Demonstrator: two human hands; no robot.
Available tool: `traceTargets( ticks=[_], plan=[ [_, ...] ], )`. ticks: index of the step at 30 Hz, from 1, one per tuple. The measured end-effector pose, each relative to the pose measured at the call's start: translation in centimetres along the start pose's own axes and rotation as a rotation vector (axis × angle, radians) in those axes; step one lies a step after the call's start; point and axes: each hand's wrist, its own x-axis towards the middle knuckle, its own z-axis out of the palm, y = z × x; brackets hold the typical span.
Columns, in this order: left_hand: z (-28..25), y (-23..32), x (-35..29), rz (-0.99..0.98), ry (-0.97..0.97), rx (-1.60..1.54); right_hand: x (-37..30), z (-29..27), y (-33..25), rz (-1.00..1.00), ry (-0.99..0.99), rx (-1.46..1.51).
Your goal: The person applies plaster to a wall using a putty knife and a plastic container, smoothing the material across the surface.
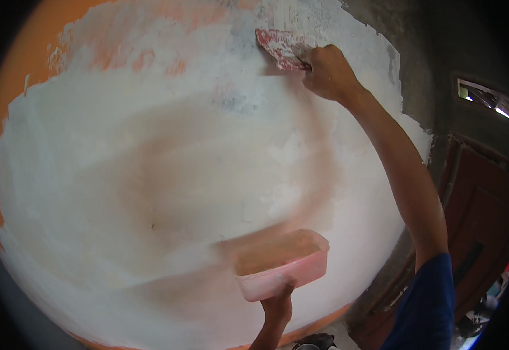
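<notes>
Head view: pink tub [280, 282] taken as landmark. Right arm reaches up and away from the lower right, elbow slightly bent, passing to the right of the tub; its blue sleeve [422, 309] ends above the elbow. Right hand [331, 73] sits well above the tub and a little to its right, fingers curled closed around the handle of a scraper [280, 50]. Scraper blade, red and smeared white, points left, high above the tub; whether its edge touches the wall cannot be told. Left forearm rises from directly below the tub. Left hand [278, 304] supports it from beneath, thumb against the near side; remaining fingers hidden, so their spread cannot be told. Tub is tilted, with pale filler inside.

Surface: wall [196, 169] behind the tub is coated white, patchy and pinkish far above it. Orange paint [30, 55] borders the coat, far up and left of the tub. Room: bare grey wall [435, 58] up and right; reddish-brown door [476, 216] right of the tub, small vent opening [487, 100] above the door.
</notes>
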Motion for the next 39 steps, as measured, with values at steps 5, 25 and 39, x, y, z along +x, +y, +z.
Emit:
traceTargets(
  ticks=[5,25,39],
  plan=[
    [0.9,0.5,-0.2,-0.040,0.011,-0.024,-1.5,-2.4,-0.3,-0.122,0.026,0.070],
    [0.9,-0.3,0.7,-0.015,0.053,-0.076,5.5,-0.2,8.4,0.834,-0.037,0.912],
    [-0.3,1.0,0.3,-0.006,-0.016,-0.044,6.4,-0.3,13.2,0.489,0.227,-0.059]
  ],
)
